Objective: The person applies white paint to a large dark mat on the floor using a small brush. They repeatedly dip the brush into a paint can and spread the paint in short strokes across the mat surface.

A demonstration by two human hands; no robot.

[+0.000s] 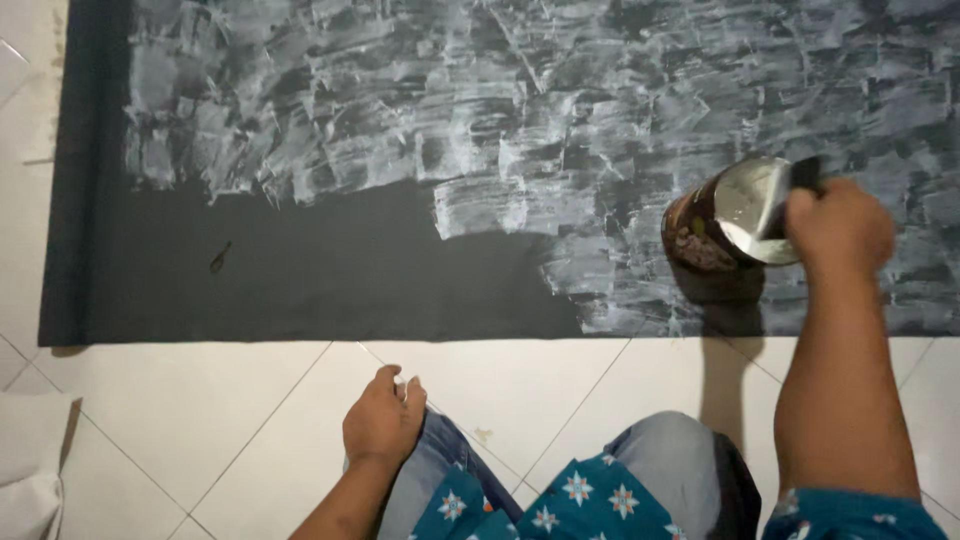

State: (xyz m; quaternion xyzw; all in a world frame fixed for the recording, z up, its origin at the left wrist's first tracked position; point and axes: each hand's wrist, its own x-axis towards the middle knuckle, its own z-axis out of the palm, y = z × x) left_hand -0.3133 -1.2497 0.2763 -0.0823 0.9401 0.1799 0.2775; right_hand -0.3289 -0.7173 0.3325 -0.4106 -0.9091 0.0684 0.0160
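While our right hand, fingers wrapped around a tool handle, dips into the tin, our left hand rests loosely curled on the knee; next, we judge, comes coating the bare black sheet.

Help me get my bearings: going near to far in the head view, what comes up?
Patterned blue clothing → left hand flat on the white floor tiles → near edge of the black sheet → right hand holding a shiny tin → white smeared coating on the sheet's far part.
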